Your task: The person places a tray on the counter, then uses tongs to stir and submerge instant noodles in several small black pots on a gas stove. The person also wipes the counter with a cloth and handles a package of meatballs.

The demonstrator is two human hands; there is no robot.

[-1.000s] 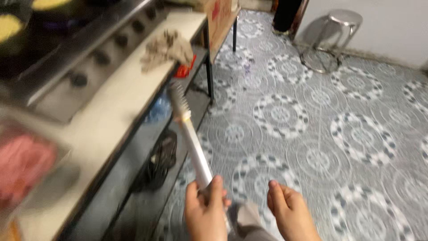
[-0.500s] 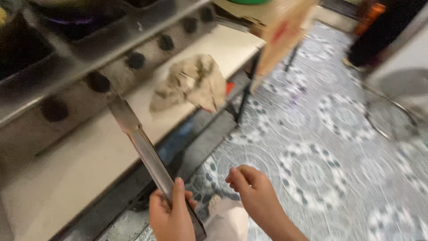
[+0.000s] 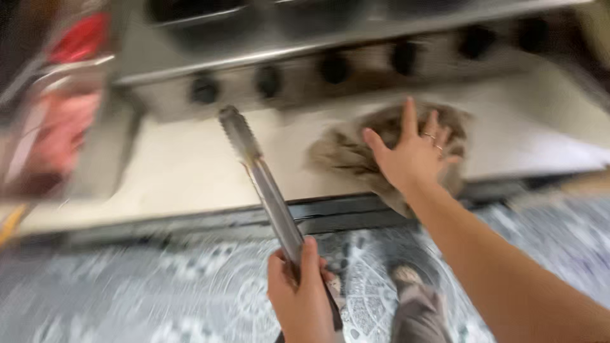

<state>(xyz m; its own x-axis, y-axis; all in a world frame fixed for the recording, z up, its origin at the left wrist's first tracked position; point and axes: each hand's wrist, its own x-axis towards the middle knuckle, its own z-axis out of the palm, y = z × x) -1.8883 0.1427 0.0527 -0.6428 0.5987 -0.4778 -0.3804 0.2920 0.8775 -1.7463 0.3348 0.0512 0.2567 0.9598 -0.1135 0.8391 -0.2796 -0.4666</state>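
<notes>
We stand in a kitchen. At twelve o'clock runs a steel stove [image 3: 356, 44] with a row of dark knobs [image 3: 335, 67] along its front, and pans sit blurred on top. Below it lies a pale table [image 3: 171, 171] bearing a crumpled grey rag [image 3: 356, 152]. Metal tongs [image 3: 264, 184] point toward eleven o'clock. At six o'clock the patterned tile floor [image 3: 127, 298] shows.

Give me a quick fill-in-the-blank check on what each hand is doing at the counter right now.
The left hand grips a pair of metal ____.
The right hand lies spread on a crumpled ____ on the counter.
The tongs have their tips over the counter, below the row of dark stove ____.
Underfoot lies a patterned tile ____.

Missing words: tongs; cloth; knobs; floor
</notes>
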